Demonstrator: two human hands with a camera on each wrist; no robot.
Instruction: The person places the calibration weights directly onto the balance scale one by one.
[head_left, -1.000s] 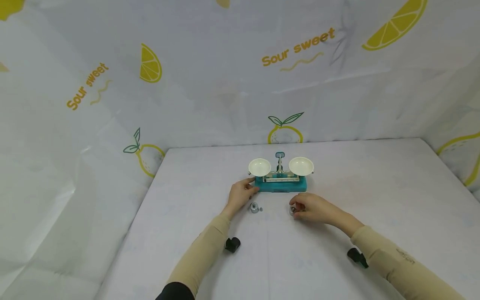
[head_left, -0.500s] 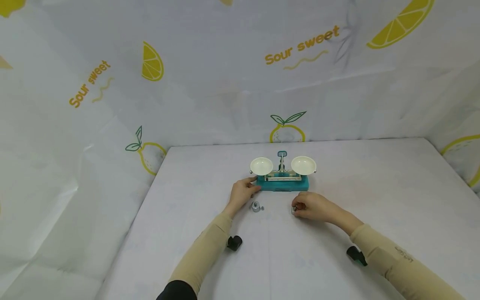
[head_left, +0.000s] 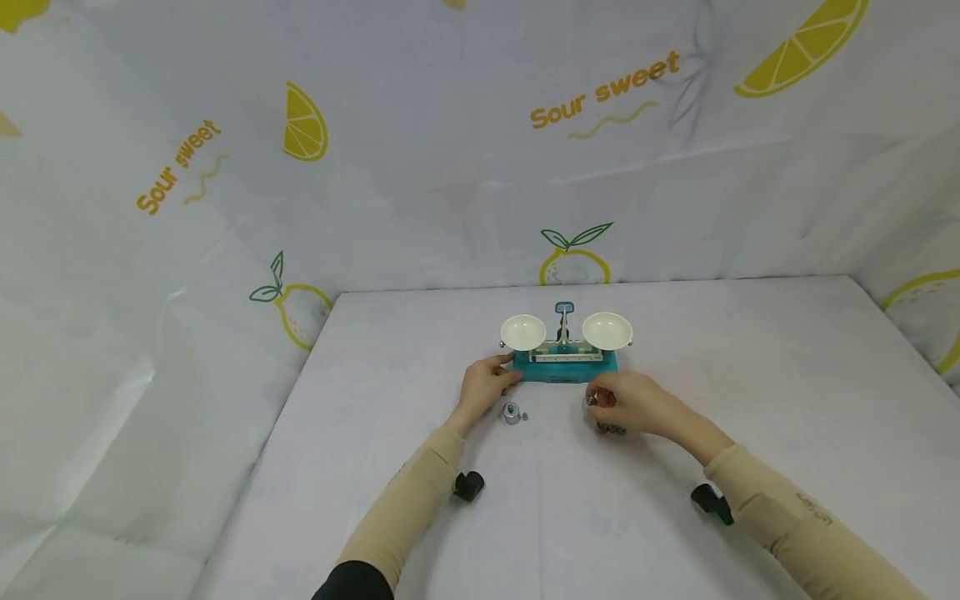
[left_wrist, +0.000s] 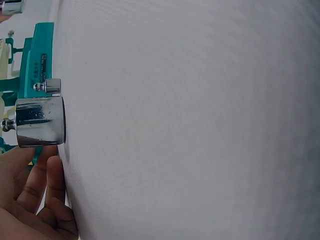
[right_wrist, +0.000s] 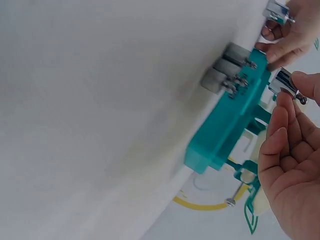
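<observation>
Head view: the tabletop [head_left: 592, 517] carries a teal balance [head_left: 566, 371] far off; the left hand [head_left: 480, 389] grips its left end, likely steadying it, while the right hand [head_left: 636, 404] pinches a silver weight [right_wrist: 280, 83], probably for control. Nearer: a stout weight [head_left: 512, 414] left, three grouped weights [right_wrist: 226, 67] right, a tiny weight [left_wrist: 53, 86] beside the stout one.

One balance scale [head_left: 566, 370], two pans [head_left: 523, 332], six metal weights [head_left: 512, 414]

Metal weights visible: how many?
6. One weight in the right hand, three weights near that hand, a large weight and a small weight near the left hand. More may be hidden.
</observation>
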